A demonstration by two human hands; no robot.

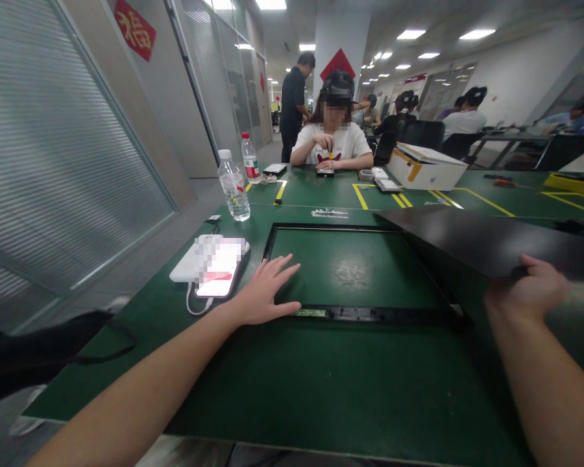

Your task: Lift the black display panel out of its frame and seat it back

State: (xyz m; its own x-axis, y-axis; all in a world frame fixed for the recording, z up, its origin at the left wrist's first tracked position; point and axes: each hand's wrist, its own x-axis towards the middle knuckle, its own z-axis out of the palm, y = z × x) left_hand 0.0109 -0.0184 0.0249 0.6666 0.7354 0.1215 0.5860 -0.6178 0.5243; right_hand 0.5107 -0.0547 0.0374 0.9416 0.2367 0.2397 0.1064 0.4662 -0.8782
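Observation:
A black rectangular frame [379,315], like a monitor bezel, lies flat on the green table. Its lower bar carries a small green circuit board [311,312]. My left hand [267,292] is at the frame's left side with fingers spread, the thumb near the circuit board. My right hand [535,288] grips the near edge of a large dark flat panel [486,243], which is raised and tilted over the frame's right side. The panel hides part of the frame's right bar. Whether the panel still touches the frame I cannot tell.
Left of the frame lie a lit phone [222,269] with a cable and a white box-like device [187,263]. Two water bottles [234,188] stand behind them. Across the table [321,383] sits a person [333,130] working with a screwdriver, near a white-and-yellow box [425,167].

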